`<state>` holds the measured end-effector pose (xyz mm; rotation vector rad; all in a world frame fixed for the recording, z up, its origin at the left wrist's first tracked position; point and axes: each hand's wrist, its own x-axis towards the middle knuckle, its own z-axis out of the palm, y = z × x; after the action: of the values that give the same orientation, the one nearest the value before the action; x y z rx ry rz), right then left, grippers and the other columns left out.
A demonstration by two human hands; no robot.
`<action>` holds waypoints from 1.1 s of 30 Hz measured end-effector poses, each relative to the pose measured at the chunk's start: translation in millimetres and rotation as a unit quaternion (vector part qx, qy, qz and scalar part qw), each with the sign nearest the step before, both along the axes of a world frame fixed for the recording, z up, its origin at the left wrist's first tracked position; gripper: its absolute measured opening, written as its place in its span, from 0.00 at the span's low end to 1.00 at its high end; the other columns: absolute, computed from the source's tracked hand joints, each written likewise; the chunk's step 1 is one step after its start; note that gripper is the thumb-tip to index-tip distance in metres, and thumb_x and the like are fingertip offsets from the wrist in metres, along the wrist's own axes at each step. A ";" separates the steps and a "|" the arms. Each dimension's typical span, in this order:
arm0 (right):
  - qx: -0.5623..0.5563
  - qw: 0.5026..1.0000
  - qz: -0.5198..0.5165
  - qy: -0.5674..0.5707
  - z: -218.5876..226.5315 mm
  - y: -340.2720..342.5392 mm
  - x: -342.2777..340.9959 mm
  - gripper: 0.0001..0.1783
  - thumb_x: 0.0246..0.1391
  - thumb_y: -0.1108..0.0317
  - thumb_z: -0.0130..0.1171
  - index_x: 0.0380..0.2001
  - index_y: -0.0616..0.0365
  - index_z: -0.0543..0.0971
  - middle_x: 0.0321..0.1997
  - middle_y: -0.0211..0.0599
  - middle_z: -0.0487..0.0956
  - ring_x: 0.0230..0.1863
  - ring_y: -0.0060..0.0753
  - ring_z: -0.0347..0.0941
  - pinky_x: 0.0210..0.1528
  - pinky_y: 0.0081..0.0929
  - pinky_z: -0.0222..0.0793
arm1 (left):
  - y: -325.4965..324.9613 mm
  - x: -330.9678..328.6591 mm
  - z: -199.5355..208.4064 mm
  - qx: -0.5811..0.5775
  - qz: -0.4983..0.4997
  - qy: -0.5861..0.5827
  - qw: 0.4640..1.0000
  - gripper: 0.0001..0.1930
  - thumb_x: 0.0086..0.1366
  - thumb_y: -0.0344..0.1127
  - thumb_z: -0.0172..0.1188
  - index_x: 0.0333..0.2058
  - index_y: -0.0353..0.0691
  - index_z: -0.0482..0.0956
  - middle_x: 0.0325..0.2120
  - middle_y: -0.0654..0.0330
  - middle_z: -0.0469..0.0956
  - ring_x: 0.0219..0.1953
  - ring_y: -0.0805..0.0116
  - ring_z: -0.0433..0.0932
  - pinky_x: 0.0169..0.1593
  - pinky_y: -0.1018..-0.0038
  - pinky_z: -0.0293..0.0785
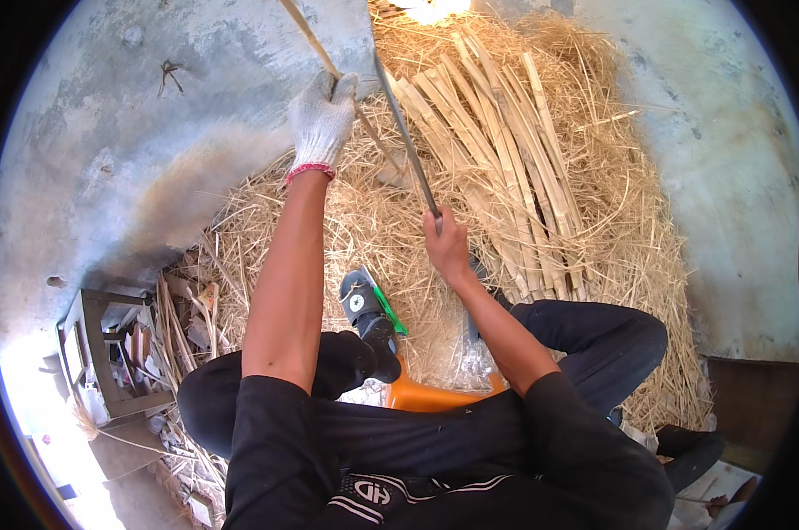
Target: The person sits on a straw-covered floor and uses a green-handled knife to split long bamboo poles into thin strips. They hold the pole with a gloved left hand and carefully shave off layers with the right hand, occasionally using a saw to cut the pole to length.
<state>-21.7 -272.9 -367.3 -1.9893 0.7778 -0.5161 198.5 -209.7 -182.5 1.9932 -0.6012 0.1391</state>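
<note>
From the head view, looking down past my knees, my left hand, in a white knit glove with a red cuff, is closed around a thin stick. The stick runs from the top edge down through my grip and slants toward the straw-coloured litter on the floor. My right hand is bare and wrapped around the near end of a long, dark tool, which points up and away from me. I see it nearly edge-on and a little blurred, so I take it for a blade but can't be sure. A gap shows between it and the stick below my glove.

As for how far along things are, the stick looks to be in hand and not yet laid down. Beyond my right hand, many pale strips lie side by side in a loose fan, and I judge those to be split already. Shavings lie thick around them and under my feet, which suggests a good deal of cutting is done. I can't tell how many of the strips need more work, or how much of the stick is finished.

Near my foot are a dark sandal and a green strip; an orange seat shows between my legs.
</note>
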 end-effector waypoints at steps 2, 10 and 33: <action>-0.039 0.995 -0.020 0.085 -41.2 6.2 -0.7 0.19 0.61 0.56 0.52 0.38 0.64 0.71 0.20 0.53 0.78 0.27 0.58 0.79 0.30 0.47 0.73 | 1.9 11.0 -11.7 -0.007 0.011 -0.007 1.000 0.14 0.65 0.41 0.61 0.35 0.32 0.80 0.22 0.55 0.80 0.21 0.68 0.78 0.29 0.71 0.74; 0.235 0.960 -0.012 0.149 -154.0 -22.7 -33.8 0.21 0.62 0.54 0.52 0.28 0.64 0.72 0.21 0.49 0.78 0.16 0.44 0.76 0.18 0.37 0.71 | 13.3 7.9 -14.3 -0.131 -0.039 0.106 0.985 0.14 0.65 0.40 0.61 0.38 0.32 0.79 0.22 0.57 0.80 0.22 0.74 0.78 0.28 0.75 0.76; 0.105 0.992 -0.061 -0.041 17.9 -15.9 -12.4 0.22 0.63 0.52 0.51 0.35 0.64 0.75 0.16 0.42 0.72 0.18 0.38 0.69 0.25 0.38 0.64 | 2.7 10.8 10.0 0.027 -0.052 0.039 0.998 0.08 0.63 0.29 0.63 0.38 0.31 0.81 0.29 0.54 0.83 0.32 0.69 0.84 0.32 0.76 0.84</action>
<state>-34.1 -288.9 -349.3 -1.7253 0.8693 -0.5589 209.3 -207.0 -172.4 2.0042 -0.6641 -0.0180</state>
